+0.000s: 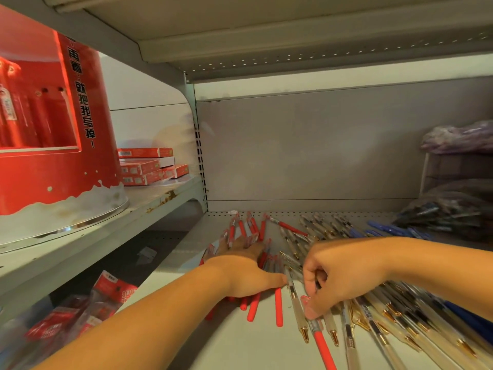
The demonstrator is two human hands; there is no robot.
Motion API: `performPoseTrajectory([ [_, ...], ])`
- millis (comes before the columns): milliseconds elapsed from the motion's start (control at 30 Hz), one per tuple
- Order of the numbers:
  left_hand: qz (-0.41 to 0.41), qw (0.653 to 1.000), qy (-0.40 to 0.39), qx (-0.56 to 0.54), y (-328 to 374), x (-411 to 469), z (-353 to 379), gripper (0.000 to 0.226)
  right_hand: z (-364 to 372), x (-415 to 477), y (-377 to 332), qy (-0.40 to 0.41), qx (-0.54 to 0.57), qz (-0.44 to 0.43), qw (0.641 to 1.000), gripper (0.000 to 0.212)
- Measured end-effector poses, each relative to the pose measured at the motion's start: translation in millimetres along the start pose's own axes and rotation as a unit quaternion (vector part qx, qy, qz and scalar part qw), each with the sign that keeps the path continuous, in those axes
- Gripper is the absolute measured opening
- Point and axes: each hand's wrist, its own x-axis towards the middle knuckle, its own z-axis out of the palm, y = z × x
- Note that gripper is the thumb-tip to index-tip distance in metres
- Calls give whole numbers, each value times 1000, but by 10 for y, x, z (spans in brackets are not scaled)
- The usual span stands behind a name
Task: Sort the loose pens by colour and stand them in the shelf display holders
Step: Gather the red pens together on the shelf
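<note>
On the shelf, loose red pens lie fanned under the left hand, its grip wide and flat on them. The right hand pinches one stray red pen among the clear gold-tipped pens. Better to lift it clear than drag it, then lay it parallel with the red group; blue pens lie beyond.

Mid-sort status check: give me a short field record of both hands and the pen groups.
left hand: flat, pressing on the red pens
right hand: fingers curled, pinching a stray pen, red, among the clear pens
blue pens: far right of the shelf
display stand: red, on the next shelf to the left
</note>
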Motion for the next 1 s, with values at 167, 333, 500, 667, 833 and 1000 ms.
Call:
performPoseTrajectory([
  [167,5,1000,21,-8,-72,24,16,78,64,64,-139,37,-59,71,995,40],
  [333,0,999,24,30,-64,7,44,95,64,57,-272,39,-89,103,990,40],
  [500,7,998,48,34,-78,-16,34,77,71,81,-296,25,-115,108,987,37],
  [667,2,998,45,52,-75,-11,-1,76,87,95,-320,41,-107,121,986,34],
  [833,5,997,51,56,-70,-1,-7,79,24,147,-309,42,-24,135,990,30],
  [1000,31,996,78,31,-105,-28,-36,57,-147,307,-201,60,147,147,976,23],
])
